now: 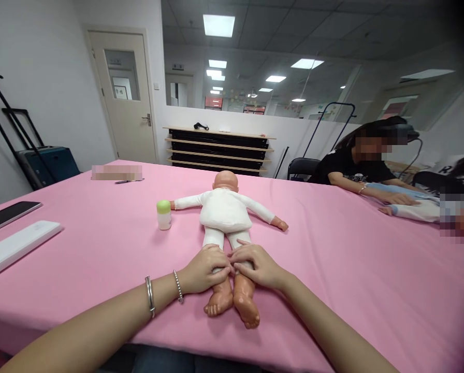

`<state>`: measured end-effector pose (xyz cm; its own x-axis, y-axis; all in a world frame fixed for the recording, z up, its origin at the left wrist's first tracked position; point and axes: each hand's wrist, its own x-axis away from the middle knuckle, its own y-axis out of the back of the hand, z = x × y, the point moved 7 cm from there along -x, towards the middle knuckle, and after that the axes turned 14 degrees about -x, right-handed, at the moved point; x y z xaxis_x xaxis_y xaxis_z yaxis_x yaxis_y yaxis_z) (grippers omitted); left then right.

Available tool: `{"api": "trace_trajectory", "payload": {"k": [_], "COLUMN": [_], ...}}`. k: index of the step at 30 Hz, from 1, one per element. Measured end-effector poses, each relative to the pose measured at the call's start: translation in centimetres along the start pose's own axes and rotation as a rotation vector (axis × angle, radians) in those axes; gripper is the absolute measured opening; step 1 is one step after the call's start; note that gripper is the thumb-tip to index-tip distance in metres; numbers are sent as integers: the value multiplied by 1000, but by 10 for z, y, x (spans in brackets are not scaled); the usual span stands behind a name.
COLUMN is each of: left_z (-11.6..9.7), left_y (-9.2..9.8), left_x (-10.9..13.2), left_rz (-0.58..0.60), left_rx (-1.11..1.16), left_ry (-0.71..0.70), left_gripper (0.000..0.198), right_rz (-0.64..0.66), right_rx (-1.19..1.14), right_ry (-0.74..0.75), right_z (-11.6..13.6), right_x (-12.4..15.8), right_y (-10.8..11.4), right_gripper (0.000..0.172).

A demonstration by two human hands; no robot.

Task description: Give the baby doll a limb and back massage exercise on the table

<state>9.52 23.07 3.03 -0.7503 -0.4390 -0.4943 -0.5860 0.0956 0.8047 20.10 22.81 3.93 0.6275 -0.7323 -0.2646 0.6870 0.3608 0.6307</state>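
Doll [225, 210], one: bald, tan-skinned, wearing a white top and white leggings; lying mid-worktop [352, 264], head pointing to 12 o'clock, arms spreading toward 9 and 4, bare feet pointing to 6.
Left hand [207, 268], with bracelets at the wrist: curving narrowly over the doll's leg on the 7 o'clock side, fingers closing about it.
Right hand [257, 265]: cupping the other leg at 5 o'clock, fingers bending round it; both hands are meeting or nearly meeting between the legs.
Green-capped bottle [164, 215]: standing upright at 9 o'clock, just beside the doll's hand.
White device [20, 247]: lying well apart, toward 8 o'clock.
Edges: near edge running close below the feet at 6; far edge passing behind the head at 12; pink cloth stretching out toward 3, where another person [343, 168] is sitting.
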Motion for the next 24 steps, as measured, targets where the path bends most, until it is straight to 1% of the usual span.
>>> {"api": "trace_trajectory", "payload": {"k": [1,3,4,5,6,8,11,13,14,16,18,19,21,22,23,24], "left_z": [0,0,0,0,0,0,0,0,-1,-2,-1,2,15,22,29,35], "left_y": [0,-1,-1,0,0,1,0,-1,-1,0,5,10,18,21,22,21], "left_x": [0,1,1,1,1,1,1,1,1,2,3,4,5,5,6,5], "left_rz": [5,17,20,20,18,14,17,16,10,-15,-71,-113,-196,-221,-224,-197], "left_rx": [-1,-11,-17,-20,-21,-23,-30,-39,-45,-49,-47,-47,-56,-69,-82,-91], "left_ry": [1,7,9,11,13,16,13,6,2,-17,-12,20,129,187,239,276], "left_gripper": [25,26,26,26,26,26,25,25,25,24,24,26,29,30,30,33], "right_rz": [-45,-195,-253,-282,-276,-180,-34,8,7,-22,-55,-83,-211,-297,-371,-417], "right_rx": [-50,-126,-113,-63,10,147,170,111,61,-60,-212,-291,-389,-385,-332,-239], "right_ry": [-31,-80,-79,-63,-42,-16,-25,-38,-53,-96,-147,-166,-173,-151,-112,-62], "right_z": [-3,-12,-16,-18,-19,-20,-17,-10,-7,-3,-3,-5,-9,-11,-11,-10], "right_x": [1,2,2,2,1,-2,-3,-1,1,4,7,7,7,7,7,7], "right_y": [3,15,20,23,24,20,10,5,3,0,-3,-4,3,9,15,19], "right_gripper": [32,36,36,36,37,38,35,35,38,49,52,52,49,46,41,36]}}
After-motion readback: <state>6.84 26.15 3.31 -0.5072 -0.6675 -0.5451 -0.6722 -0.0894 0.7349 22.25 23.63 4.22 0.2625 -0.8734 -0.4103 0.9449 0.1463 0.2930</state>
